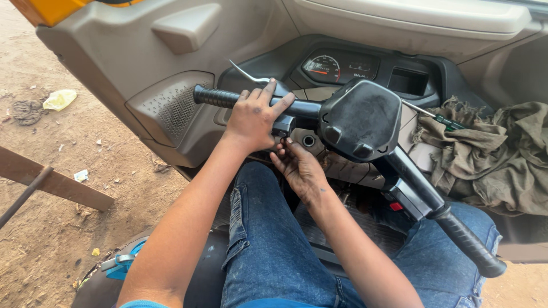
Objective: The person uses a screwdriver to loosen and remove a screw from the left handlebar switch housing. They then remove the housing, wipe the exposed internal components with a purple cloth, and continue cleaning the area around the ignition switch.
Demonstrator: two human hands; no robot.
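Observation:
A black handlebar [359, 117] crosses the cab of a small vehicle, with a ribbed left grip [214, 97] and a right grip [471, 244]. My left hand [254, 117] lies over the bar just inside the left grip, fingers spread across the switch housing beside a silver lever [246, 74]. My right hand [299, 170] reaches up beneath the same housing, its fingertips touching the underside. Whether it holds a small part there is hidden. Both hands are smeared with grease.
A round gauge [322, 68] sits in the dashboard behind the bar. A green-handled screwdriver [439, 118] lies on a dirty rag [491, 154] at the right. My knees in blue jeans [268, 239] are below. Dirt ground with litter and a wooden plank [57, 182] lies left.

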